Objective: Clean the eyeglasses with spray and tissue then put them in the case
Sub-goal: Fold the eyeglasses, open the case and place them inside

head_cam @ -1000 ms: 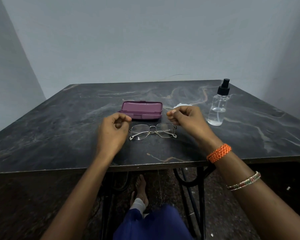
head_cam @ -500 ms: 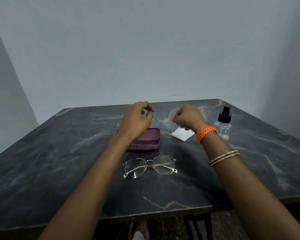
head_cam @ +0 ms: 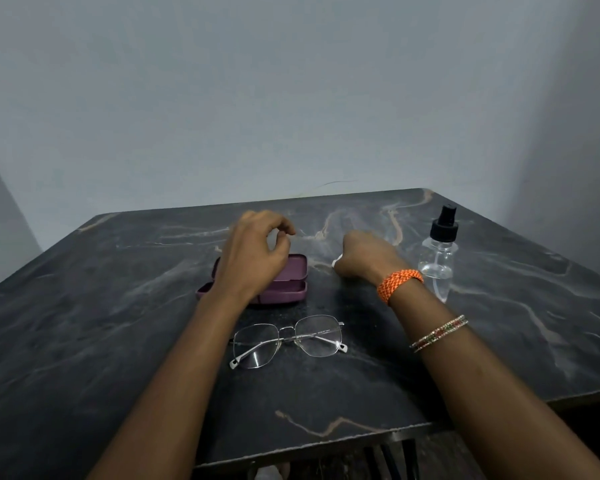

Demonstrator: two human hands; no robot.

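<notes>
Thin metal-framed eyeglasses [head_cam: 293, 337] lie folded on the dark marble table [head_cam: 118, 341], between my forearms. Behind them sits a purple case [head_cam: 293, 275] with its lid down. My left hand [head_cam: 253, 251] hovers over the case's left half, fingers loosely curled and holding nothing. My right hand [head_cam: 364, 259] is a fist pressed down on the white tissue [head_cam: 336, 262]. Only one corner of the tissue shows at the fist's left side. A clear spray bottle [head_cam: 437, 265] with a black pump top stands just right of my right wrist.
The table's front edge [head_cam: 326, 441] runs close below the glasses, with dark metal legs under it. A grey wall rises behind the far edge. An orange braided band and thin bangles are on my right forearm.
Both hands moved away from beside the glasses toward the far side. The left now hangs over the case. The right came down onto the tissue, covering it. The camera tilted up.
</notes>
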